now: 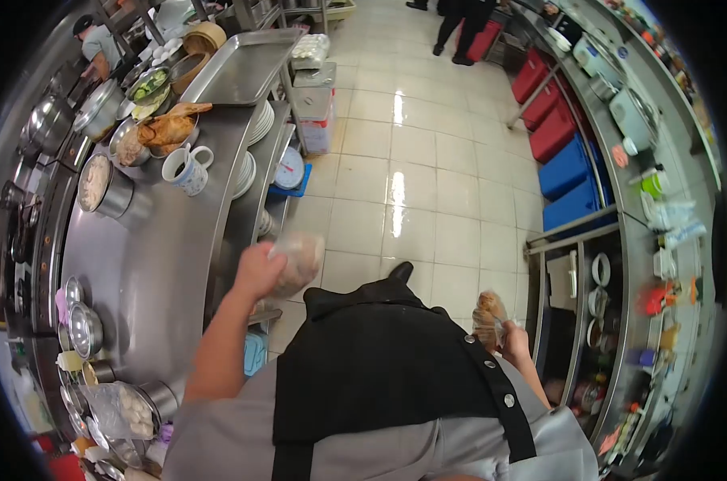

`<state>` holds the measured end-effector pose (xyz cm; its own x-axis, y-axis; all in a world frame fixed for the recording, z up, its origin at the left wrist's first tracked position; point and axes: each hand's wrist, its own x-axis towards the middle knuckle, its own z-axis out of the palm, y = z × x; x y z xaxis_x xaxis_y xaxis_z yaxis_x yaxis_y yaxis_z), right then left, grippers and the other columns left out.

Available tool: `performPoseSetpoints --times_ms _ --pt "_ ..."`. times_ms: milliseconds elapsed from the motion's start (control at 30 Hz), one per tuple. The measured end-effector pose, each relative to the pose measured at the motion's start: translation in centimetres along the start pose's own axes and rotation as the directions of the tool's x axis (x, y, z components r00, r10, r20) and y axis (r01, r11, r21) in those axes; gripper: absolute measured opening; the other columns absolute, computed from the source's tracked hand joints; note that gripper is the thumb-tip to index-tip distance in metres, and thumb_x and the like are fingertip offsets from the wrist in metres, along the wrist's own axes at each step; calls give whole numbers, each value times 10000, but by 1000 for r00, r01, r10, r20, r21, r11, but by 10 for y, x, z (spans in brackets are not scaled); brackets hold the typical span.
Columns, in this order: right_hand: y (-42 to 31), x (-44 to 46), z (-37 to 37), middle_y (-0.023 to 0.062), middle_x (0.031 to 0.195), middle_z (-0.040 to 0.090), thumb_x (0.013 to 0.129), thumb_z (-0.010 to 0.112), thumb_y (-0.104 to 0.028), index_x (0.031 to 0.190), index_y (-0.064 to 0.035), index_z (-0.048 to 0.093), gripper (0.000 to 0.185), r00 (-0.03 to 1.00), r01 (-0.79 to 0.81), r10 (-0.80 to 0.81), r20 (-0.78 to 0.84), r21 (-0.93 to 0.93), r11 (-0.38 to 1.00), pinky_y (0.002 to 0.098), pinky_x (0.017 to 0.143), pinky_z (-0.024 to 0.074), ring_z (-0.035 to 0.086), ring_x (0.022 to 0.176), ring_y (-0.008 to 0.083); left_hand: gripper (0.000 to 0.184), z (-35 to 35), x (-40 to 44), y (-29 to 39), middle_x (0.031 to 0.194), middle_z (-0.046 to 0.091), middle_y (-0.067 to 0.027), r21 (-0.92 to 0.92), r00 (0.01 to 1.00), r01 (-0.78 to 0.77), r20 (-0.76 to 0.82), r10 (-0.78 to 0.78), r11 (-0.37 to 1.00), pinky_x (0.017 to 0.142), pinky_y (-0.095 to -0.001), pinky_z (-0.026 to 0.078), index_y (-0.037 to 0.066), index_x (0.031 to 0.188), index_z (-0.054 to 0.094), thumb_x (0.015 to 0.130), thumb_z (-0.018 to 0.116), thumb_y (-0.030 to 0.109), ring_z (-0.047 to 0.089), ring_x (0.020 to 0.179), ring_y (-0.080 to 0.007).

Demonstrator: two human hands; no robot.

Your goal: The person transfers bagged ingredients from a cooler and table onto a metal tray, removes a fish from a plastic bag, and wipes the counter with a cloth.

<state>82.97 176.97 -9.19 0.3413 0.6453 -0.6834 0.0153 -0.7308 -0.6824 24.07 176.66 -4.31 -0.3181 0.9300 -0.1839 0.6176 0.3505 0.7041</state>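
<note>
My left hand [261, 271] is closed on the top of a clear plastic bag [301, 260] with something pale inside. This bag is blurred, so I cannot make out its contents. It hangs over the floor just off the edge of the steel counter. On the other side of my body, my right hand [516, 340] grips a second clear plastic bag [489, 314], holding orange-brown food of a kind I cannot tell. Both hands are low, either side of my black apron [363, 369].
A steel counter [151, 264] runs along the left, carrying a mug [185, 171], a roast bird [168, 132], pots and a large tray [241, 70]. Below it sits a scale [289, 170]. Blue bins [568, 168] line the right. Another person's legs [463, 28] stand ahead on the tiled floor [367, 180].
</note>
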Motion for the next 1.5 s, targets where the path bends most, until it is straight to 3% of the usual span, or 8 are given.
performPoseSetpoints --times_ms 167,433,667,933,1167,1333,1400,1500 --pt "-68 83 35 86 658 527 816 580 -202 859 6 551 215 994 42 -33 101 -95 995 419 449 443 533 521 231 236 -65 97 100 767 661 -38 -263 985 26 -157 -69 964 645 -322 480 9 865 669 805 624 234 595 691 -144" --pt "-243 155 162 96 696 566 828 575 -156 861 -4 550 157 941 217 -175 289 -118 969 343 408 438 538 508 207 177 -159 262 182 854 644 -46 -675 936 -169 -338 -97 718 693 -277 480 -1 946 641 842 609 138 602 755 -131" --pt "-397 188 293 91 762 631 840 570 -160 908 -8 597 169 811 346 -349 470 96 933 316 427 469 604 576 193 189 -227 400 164 870 629 -29 -565 857 -249 -506 -93 787 682 -281 456 13 953 652 811 628 136 580 753 -134" --pt "-543 128 469 84 769 621 884 562 -200 984 -7 571 217 729 187 -307 611 254 949 346 502 514 596 555 204 235 -290 537 115 805 614 -36 -391 848 -160 -525 -77 906 657 -282 422 2 895 660 808 615 216 535 734 -111" --pt "-619 64 619 111 953 622 925 559 -274 1110 -24 522 313 496 7 -251 831 285 959 358 668 541 644 736 227 344 -306 631 73 854 653 -116 -272 796 -213 -606 5 938 737 -362 461 -7 946 655 797 623 301 592 818 -210" --pt "-613 60 761 113 1023 612 934 570 -261 1173 -37 496 336 270 20 -224 936 228 974 364 693 537 659 828 250 359 -304 663 36 831 665 -157 -165 862 5 -500 -88 986 731 -384 478 -12 932 634 817 623 328 633 793 -269" --pt "-591 92 818 118 1048 616 953 543 -249 1147 -37 533 288 266 198 -146 953 94 976 345 740 515 649 886 218 355 -297 664 28 822 666 -185 -170 793 -16 -602 -91 985 711 -403 485 -19 911 615 816 626 322 640 773 -334" --pt "-572 149 868 161 1141 601 887 655 -245 1223 -22 517 426 53 944 -368 928 74 322 389 825 510 643 977 287 371 -285 656 18 1012 641 -201 89 743 123 -669 -32 988 800 -423 479 14 933 639 823 641 369 613 915 -353"
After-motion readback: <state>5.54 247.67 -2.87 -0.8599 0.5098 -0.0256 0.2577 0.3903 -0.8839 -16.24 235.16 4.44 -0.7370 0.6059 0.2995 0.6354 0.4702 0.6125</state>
